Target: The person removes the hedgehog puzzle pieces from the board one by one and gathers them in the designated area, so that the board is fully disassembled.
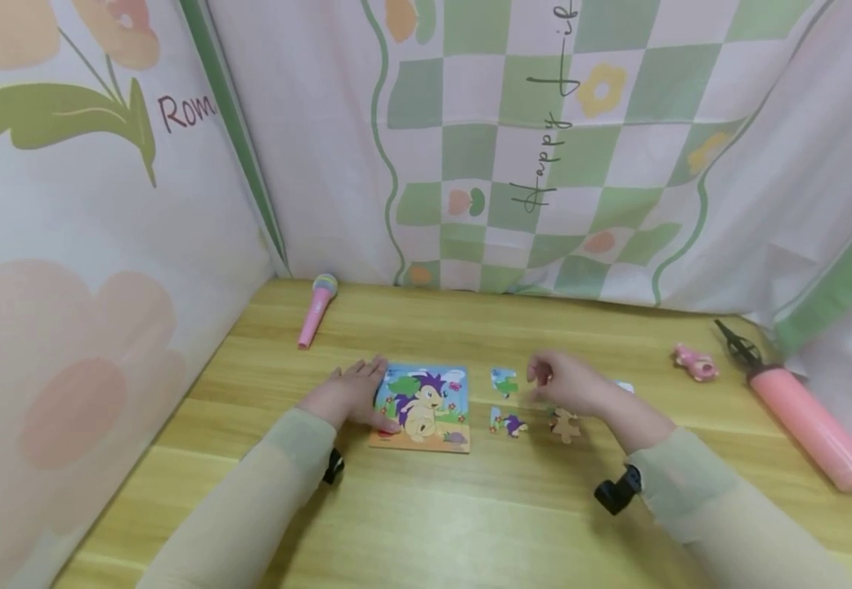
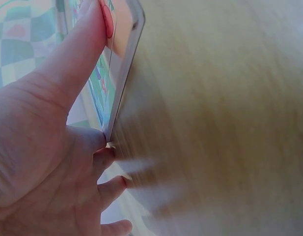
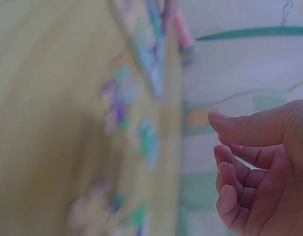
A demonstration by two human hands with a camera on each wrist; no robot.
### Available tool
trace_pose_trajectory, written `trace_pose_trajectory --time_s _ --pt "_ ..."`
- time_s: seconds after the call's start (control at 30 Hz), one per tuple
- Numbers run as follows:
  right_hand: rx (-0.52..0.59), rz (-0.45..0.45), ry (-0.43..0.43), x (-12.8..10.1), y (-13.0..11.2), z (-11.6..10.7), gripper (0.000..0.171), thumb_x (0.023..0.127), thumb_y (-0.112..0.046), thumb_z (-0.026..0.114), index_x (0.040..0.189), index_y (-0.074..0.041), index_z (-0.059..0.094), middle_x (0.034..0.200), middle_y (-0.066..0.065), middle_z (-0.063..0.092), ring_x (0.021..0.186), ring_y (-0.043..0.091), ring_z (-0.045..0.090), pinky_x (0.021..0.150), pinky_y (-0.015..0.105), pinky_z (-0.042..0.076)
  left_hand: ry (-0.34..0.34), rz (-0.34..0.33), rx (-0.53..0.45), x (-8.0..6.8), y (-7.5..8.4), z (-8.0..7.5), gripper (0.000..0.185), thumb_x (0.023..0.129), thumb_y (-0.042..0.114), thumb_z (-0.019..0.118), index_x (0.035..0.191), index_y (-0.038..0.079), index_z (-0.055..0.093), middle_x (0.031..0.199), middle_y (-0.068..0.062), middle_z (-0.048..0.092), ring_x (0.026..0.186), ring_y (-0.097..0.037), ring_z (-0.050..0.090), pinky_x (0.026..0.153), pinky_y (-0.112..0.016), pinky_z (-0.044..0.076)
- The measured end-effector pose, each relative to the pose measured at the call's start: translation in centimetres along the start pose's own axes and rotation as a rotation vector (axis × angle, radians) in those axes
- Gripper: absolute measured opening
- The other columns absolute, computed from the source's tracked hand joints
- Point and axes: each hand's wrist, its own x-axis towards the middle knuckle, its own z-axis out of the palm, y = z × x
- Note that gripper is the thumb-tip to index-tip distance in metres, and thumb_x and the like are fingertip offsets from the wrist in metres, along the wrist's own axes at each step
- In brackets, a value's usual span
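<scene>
A square hedgehog picture puzzle board [image 1: 433,401] lies on the wooden table. My left hand [image 1: 352,394] rests along its left side, thumb on the printed face and fingers stretched out by the edge; the left wrist view shows the thumb over the board's corner area [image 2: 124,37]. To the right lie a blue-green puzzle piece [image 1: 503,382], a piece with purple [image 1: 512,424] and a tan piece [image 1: 564,426]. Over these loose pieces hovers my right hand [image 1: 562,383], fingers loosely curved. In the right wrist view, nothing shows between thumb and fingertips.
A pink toy microphone [image 1: 316,311] lies at the back left. On the right are a small pink toy figure [image 1: 694,362] and a pink pump [image 1: 816,425] with a black nozzle. Printed curtains [image 1: 529,147] hang behind the table and along its left side.
</scene>
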Motion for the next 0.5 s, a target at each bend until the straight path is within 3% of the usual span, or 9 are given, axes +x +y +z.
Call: trace_pose_trajectory --time_s 0.2,0.5 --pt "-0.057 -0.061 -0.007 2.4 -3.7 0.6 0.018 0.086 -0.007 0.075 0.093 -0.007 0.058 0.083 0.004 0.058 0.072 0.020 0.054 0.062 0.035 0.048 -0.001 0.003 0.006 0.1 -0.1 0.0 0.120 0.075 0.068 0.072 0.160 0.013 0.008 0.165 -0.003 0.004 0.150 -0.030 0.005 0.118 -0.054 0.006" --pt "-0.003 -0.107 -0.063 5.3 -5.6 5.4 0.017 0.082 -0.004 0.078 0.093 -0.006 0.064 0.083 0.003 0.059 0.074 0.020 0.056 0.063 0.035 0.050 -0.001 -0.001 0.002 0.2 -0.2 -0.1 0.120 0.075 0.069 0.072 0.160 0.013 0.009 0.165 -0.003 0.005 0.149 -0.031 0.005 0.118 -0.055 0.006"
